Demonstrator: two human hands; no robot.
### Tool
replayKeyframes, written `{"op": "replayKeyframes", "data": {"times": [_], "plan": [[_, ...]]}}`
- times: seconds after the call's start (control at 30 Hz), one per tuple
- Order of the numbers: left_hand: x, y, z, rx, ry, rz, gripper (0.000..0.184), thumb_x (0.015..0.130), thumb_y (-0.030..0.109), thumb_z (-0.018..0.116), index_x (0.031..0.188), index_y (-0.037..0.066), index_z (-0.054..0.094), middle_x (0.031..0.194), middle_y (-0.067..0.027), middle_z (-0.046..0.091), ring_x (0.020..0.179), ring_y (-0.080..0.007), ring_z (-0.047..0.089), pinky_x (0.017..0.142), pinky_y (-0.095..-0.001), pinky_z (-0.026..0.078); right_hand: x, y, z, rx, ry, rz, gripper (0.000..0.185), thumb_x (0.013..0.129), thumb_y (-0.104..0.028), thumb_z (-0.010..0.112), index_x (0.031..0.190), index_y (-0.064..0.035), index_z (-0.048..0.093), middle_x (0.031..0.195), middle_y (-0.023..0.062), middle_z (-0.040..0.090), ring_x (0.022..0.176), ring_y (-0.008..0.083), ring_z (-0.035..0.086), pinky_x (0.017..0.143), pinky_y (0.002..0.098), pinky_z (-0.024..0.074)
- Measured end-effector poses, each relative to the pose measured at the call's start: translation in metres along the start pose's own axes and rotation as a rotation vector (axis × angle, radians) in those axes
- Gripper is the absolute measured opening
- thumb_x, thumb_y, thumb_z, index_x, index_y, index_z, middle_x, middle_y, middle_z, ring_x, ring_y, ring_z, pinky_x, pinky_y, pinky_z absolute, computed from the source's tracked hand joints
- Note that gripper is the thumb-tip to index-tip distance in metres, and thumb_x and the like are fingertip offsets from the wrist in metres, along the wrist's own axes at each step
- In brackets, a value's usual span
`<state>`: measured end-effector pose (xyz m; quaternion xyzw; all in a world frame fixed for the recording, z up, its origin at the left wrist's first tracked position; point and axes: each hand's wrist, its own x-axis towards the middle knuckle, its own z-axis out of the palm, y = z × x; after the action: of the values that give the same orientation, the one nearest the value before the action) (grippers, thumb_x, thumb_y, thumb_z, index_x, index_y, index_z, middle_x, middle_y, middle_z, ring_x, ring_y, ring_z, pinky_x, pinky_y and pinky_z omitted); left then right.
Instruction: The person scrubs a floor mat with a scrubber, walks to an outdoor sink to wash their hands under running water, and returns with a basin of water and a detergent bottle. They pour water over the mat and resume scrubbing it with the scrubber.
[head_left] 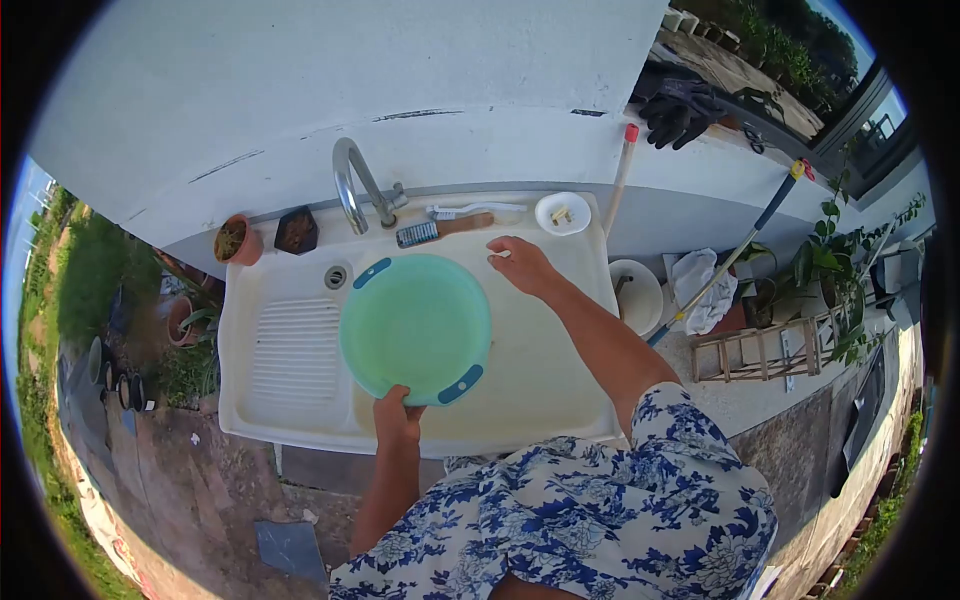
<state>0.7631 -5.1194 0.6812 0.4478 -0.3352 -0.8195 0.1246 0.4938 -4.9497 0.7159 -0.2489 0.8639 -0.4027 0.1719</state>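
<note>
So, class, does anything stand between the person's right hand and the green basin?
Nothing visible does: between the right hand and the green basin shows only a strip of the white sink. The wooden-handled brush lies nearer the wall, off that line.

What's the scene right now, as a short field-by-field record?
Left hand: gripping near rim of green basin
Right hand: off the basin, near wooden-handled brush
Basin position: over white sink; resting or lifted unclear
Back ledge: chrome tap, white brush, white dish, terracotta pot, dark pot
</note>
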Motion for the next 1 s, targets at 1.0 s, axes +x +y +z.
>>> {"op": "replayKeyframes", "data": {"times": [1.0], "plan": [[0.062, 0.060, -0.005, 0.140, -0.019, -0.099, 0.045, 0.075, 0.004, 0.050, 0.119, 0.007, 0.045, 0.106, -0.0070, 0.052, 0.091, -0.0185, 0.054, 0.072, -0.0349, 0.048, 0.149, -0.056, 0.090, -0.711, -0.098, -0.133, 0.043, 0.083, -0.005, 0.043, 0.125, -0.0148, 0.049, 0.133, 0.0042, 0.041, 0.110, 0.0265, 0.051, 0.091, 0.0419, 0.0446]]}}
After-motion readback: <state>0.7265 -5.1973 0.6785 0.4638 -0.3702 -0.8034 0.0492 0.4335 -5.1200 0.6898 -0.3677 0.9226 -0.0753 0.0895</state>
